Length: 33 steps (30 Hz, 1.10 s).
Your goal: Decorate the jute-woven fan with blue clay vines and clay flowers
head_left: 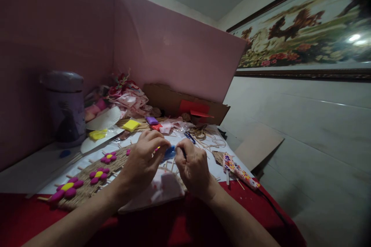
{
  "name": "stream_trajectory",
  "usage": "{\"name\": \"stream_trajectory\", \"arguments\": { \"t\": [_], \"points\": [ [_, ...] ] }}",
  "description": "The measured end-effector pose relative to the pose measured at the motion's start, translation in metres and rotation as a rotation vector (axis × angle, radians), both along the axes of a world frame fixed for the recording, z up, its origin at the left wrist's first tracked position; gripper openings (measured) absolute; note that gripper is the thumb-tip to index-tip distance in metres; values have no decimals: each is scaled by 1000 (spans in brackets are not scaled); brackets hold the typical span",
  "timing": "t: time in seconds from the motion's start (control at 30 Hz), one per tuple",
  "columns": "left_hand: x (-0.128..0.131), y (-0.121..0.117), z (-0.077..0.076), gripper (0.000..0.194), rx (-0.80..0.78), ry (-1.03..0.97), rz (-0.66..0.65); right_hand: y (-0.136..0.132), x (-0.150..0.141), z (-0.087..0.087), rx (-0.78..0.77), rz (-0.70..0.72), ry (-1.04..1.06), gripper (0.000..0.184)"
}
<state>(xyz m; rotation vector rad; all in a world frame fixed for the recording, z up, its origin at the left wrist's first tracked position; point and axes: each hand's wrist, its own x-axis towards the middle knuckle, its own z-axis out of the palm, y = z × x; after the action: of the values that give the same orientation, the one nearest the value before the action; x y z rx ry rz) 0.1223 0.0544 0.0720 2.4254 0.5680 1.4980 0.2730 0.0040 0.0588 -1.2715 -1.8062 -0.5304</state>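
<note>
A blue packet in thin shiny plastic [169, 153] is stretched between my two hands above the table. My left hand [145, 158] pinches its left end, fingers bent. The right end is gripped in the closed fingers of my right hand [194, 164]. Partly hidden beneath my left arm lies a curved woven twine piece [116, 164] with short sticks poking from its edge. Magenta flowers with yellow centres [68, 187] sit along it. Below my hands, a white cloth piece with faint reddish spots [162, 187] lies close to the table's front.
A purple lidded canister [66, 110] stands at the left. Yellow [131, 125] and purple [152, 120] packets, sticks and pink cloth [133, 102] lie behind. A flower-patterned glue gun [240, 170] with a cord rests at right. Pink panels [174, 46] wall the back.
</note>
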Motion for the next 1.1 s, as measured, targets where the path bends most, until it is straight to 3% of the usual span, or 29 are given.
{"name": "stream_trajectory", "arguments": {
  "t": [0.13,0.3,0.4,0.53,0.63,0.8,1.0,1.1],
  "points": [
    [-3,0,2,19,-217,-34,-117,0,-1,0,1,1,40,15],
    [-5,3,-2,20,-827,-147,-490,-1,-3,1,-44,85,118,13],
    [-3,5,-5,15,-1002,-216,-593,-3,-2,2,-60,178,163,12],
    [-2,6,-8,10,-1063,-309,-571,-4,3,3,-59,212,264,8],
    [-2,6,-8,10,-1080,-345,-541,-4,7,3,22,220,375,16],
    [-3,2,-5,16,-1062,-350,-502,-8,6,3,142,387,430,27],
    [0,-3,-5,13,-1051,-349,-539,-14,2,3,235,341,264,30],
    [1,-7,-7,15,-1059,-335,-563,-13,1,2,211,373,156,37]
  ]
}}
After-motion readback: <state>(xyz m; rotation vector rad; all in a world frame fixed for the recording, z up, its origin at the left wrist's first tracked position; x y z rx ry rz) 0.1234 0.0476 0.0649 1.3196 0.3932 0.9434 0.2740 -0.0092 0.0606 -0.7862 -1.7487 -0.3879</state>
